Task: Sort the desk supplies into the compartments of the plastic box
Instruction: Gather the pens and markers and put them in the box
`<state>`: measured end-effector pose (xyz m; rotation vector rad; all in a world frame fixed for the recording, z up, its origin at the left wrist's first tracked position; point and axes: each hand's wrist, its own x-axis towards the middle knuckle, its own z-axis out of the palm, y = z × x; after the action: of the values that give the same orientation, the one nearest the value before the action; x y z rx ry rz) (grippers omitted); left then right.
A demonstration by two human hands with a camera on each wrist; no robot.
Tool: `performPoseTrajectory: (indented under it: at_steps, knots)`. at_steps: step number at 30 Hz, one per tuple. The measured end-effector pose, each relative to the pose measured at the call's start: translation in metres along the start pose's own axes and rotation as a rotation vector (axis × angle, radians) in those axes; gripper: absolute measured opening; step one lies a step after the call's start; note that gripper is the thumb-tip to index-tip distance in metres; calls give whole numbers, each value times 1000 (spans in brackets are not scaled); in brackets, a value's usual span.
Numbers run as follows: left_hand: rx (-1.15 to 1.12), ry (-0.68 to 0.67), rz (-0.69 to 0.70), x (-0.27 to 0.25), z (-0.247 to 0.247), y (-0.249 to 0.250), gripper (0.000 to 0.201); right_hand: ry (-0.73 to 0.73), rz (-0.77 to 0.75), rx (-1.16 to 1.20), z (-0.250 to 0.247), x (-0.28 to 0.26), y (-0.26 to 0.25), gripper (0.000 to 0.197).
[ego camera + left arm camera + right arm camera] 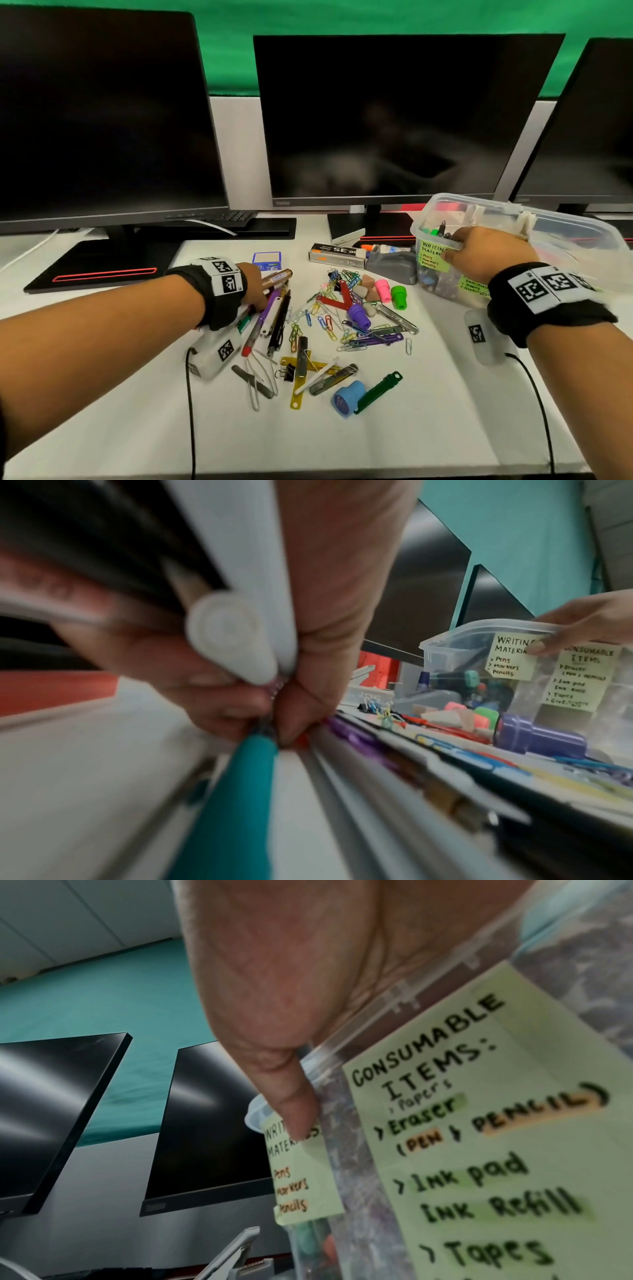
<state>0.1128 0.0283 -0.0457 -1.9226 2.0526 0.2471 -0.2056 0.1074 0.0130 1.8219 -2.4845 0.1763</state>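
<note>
A clear plastic box (pixel 479 202) with yellow compartment labels is tilted at the right of the desk. My right hand (pixel 479 253) grips its near rim, with the thumb (pixel 291 1096) pressed on the "Writing materials" label (pixel 510 656). My left hand (pixel 255 291) reaches into a row of pens (pixel 274 318) at the left of the pile. In the left wrist view its fingers (pixel 219 696) curl round a white pen (pixel 236 637) and pinch the end of a teal pen (pixel 240 791). Markers lie inside the box's left compartment (pixel 435 229).
Coloured paper clips (pixel 325 318), a purple stamp (pixel 359 315), a blue stamp (pixel 347 397), erasers, pink (pixel 382 290) and green (pixel 399 297) caps, fasteners and a staple box (pixel 337 257) litter the white desk. A grey stapler (pixel 394 265) sits beside the box. Three dark monitors (pixel 394 120) stand behind.
</note>
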Motion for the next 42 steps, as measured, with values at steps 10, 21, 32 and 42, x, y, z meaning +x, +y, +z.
performPoseTrajectory:
  at_steps: [10, 21, 32, 42]
  knots:
    - [-57, 12, 89, 6, -7, 36, 27, 11, -15, 1, 0, 0, 1, 36]
    - [-56, 215, 236, -1, -108, 94, 25, 29, -82, 8, 6, 1, 2, 35]
    - [167, 95, 258, -5, -88, 122, 30, 67, -113, 21, 8, 4, 14, 35]
    - [-46, -44, 151, 6, -52, 57, 25, 66, -105, 27, 9, 4, 14, 33]
